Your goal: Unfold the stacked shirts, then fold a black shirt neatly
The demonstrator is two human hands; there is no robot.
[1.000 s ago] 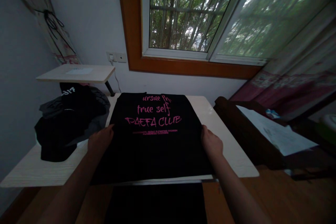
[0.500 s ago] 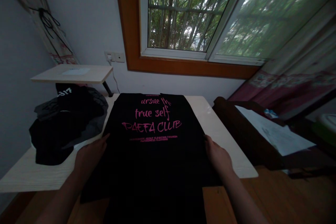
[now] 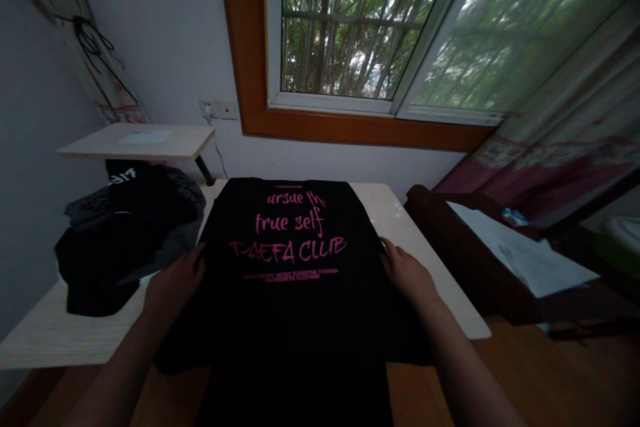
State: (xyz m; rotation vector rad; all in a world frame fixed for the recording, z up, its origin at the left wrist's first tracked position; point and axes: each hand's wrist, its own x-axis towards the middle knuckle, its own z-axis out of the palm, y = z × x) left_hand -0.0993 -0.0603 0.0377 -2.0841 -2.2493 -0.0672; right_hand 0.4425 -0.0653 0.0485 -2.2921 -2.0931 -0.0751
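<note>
A black T-shirt (image 3: 290,307) with pink lettering lies spread over the table, its lower part reaching past the front edge. Along its left side my left hand (image 3: 177,277) is closed on the cloth, fingertips partly lost in the dark fabric. My right hand (image 3: 407,270) pinches the opposite side at about the same height, thumb toward the shirt. The printed panel between both hands lies fairly flat.
A heap of dark clothes (image 3: 125,233) sits at the left, partly beneath a small raised shelf (image 3: 175,147). The pale table (image 3: 455,300) shows at right. Beyond it stands a brown seat (image 3: 450,247) with a white sheet (image 3: 525,253). Behind is a window (image 3: 360,27).
Both hands have moved a little up along the shirt's sides. The lettering has shifted slightly toward me, and a collar-side line of print shows more fully.
</note>
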